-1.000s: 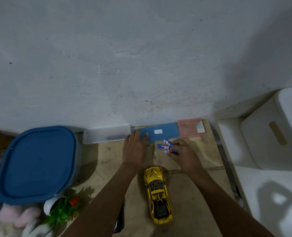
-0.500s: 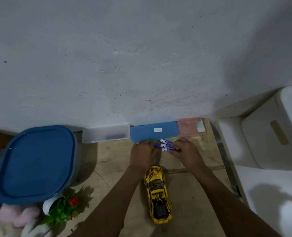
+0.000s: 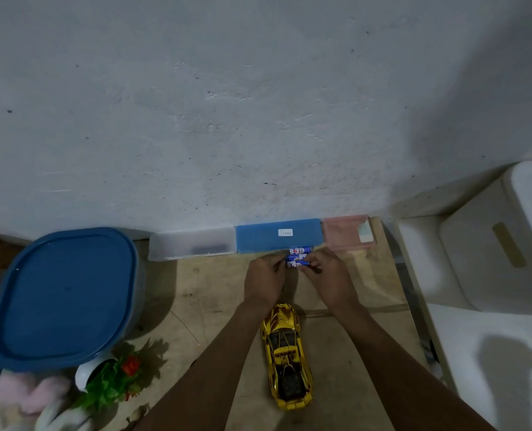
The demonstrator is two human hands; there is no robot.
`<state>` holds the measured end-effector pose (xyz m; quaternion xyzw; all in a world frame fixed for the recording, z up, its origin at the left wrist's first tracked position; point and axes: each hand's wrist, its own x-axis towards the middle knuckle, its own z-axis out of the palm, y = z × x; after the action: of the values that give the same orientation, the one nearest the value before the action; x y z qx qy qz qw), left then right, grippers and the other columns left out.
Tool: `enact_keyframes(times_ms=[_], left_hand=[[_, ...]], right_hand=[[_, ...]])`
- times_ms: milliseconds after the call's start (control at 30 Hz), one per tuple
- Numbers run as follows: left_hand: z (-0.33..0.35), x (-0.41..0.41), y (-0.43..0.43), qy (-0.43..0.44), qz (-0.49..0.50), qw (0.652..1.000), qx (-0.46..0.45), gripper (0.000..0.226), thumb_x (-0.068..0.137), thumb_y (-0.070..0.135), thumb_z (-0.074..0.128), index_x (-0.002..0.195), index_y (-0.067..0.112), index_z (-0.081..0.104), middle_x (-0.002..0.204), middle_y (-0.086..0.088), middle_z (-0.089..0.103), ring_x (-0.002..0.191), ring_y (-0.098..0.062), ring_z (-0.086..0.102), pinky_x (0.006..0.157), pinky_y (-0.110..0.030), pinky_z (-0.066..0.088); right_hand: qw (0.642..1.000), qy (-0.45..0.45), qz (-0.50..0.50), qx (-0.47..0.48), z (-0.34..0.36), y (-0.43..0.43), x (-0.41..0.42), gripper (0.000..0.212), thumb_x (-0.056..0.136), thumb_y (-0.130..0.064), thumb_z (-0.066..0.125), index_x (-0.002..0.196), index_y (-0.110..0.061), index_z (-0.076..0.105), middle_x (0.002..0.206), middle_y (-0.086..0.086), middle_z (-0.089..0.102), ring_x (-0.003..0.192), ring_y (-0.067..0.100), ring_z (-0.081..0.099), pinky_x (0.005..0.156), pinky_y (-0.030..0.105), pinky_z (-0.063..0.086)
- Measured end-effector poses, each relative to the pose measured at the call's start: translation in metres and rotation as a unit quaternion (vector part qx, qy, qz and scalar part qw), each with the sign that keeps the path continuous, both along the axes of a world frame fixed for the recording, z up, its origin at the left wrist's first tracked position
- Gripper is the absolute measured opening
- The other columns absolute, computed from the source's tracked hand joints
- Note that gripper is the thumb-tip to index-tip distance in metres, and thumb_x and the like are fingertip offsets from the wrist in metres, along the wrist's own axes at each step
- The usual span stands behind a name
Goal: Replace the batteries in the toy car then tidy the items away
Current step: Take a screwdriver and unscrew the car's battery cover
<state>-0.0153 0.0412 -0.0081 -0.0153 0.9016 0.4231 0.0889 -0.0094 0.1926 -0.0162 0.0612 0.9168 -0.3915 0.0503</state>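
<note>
Left hand (image 3: pixel 264 279): fingertips closed on the left ends of the batteries (image 3: pixel 298 258).
Right hand (image 3: pixel 328 279): fingertips closed on the right ends of the same cluster.
Batteries: three blue-and-white cells, side by side, held between both hands just in front of the blue case (image 3: pixel 278 234); whether they rest on the floor cannot be told.
Car (image 3: pixel 286 356): yellow, upright on its wheels on the floor, just behind the wrists, untouched.
Step in hand: judged to be gathering the cells into one bundle, either for fitting or for stowing; which cannot be told.
Doing it well: cells to be kept parallel and squeezed from both ends so none rolls free; one hand should be freed only once the bundle is secured in the other.
Blue case: opaque, lid shut, white label on top; contents hidden.
Clear case (image 3: pixel 193 244): against the wall, left of the blue one; a dark slim item is seen through it, not identifiable.
Pink case (image 3: pixel 347 231): right of the blue one, translucent; a pale small piece lies at its right end.
Blue bin (image 3: pixel 62 297): large, lidded, far left; contents hidden.
</note>
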Motion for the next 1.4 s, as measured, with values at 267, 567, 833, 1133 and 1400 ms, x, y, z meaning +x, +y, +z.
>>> enact_keyframes(times_ms=[267,567,833,1133,1400], left_hand=[[0.008,0.017,-0.023,0.056,0.106,0.992,0.023,0.023,0.098,0.023,0.060,0.117,0.019,0.072,0.104,0.002,0.075,0.089,-0.009,0.068,0.078,-0.024,0.057],[0.004,0.004,-0.116,-0.055,0.371,0.917,0.135,0.035,0.101,0.016,0.057,0.134,0.021,0.046,0.115,-0.008,0.060,0.121,-0.031,0.056,0.105,-0.045,0.048],[0.009,-0.006,-0.145,-0.126,0.435,0.869,0.202,0.052,0.095,0.015,0.064,0.140,0.009,0.040,0.114,-0.009,0.064,0.104,-0.022,0.062,0.101,-0.042,0.050],[-0.001,0.007,-0.163,-0.148,0.438,0.860,0.214,0.028,0.103,0.027,0.052,0.076,0.020,0.055,0.073,-0.003,0.061,0.080,-0.023,0.061,0.064,-0.029,0.046],[-0.010,0.008,-0.171,-0.190,0.447,0.831,0.272,0.040,0.105,0.038,0.043,0.082,0.010,0.062,0.058,0.001,0.067,0.057,-0.009,0.064,0.050,-0.014,0.048]], right_hand=[[0.996,0.010,0.005,0.094,0.006,-0.004,0.004,0.025,0.085,-0.025,0.073,0.106,-0.014,0.068,0.107,0.003,0.064,0.097,0.016,0.060,0.078,0.025,0.049],[0.958,0.095,0.216,0.163,0.033,-0.078,-0.023,0.032,0.090,-0.027,0.063,0.120,-0.018,0.063,0.116,0.000,0.060,0.107,0.019,0.057,0.087,0.035,0.048],[0.898,0.047,0.377,0.223,0.046,-0.166,-0.073,0.047,0.096,-0.020,0.054,0.141,-0.017,0.044,0.149,0.003,0.041,0.132,0.023,0.043,0.109,0.039,0.038],[0.825,0.080,0.412,0.377,0.042,-0.218,-0.073,0.046,0.091,-0.018,0.063,0.132,-0.005,0.047,0.115,0.017,0.060,0.103,0.027,0.059,0.086,0.036,0.051],[0.810,0.077,0.443,0.375,0.041,-0.227,-0.079,0.043,0.086,-0.022,0.070,0.123,-0.007,0.054,0.111,0.010,0.065,0.094,0.021,0.063,0.085,0.034,0.052]])
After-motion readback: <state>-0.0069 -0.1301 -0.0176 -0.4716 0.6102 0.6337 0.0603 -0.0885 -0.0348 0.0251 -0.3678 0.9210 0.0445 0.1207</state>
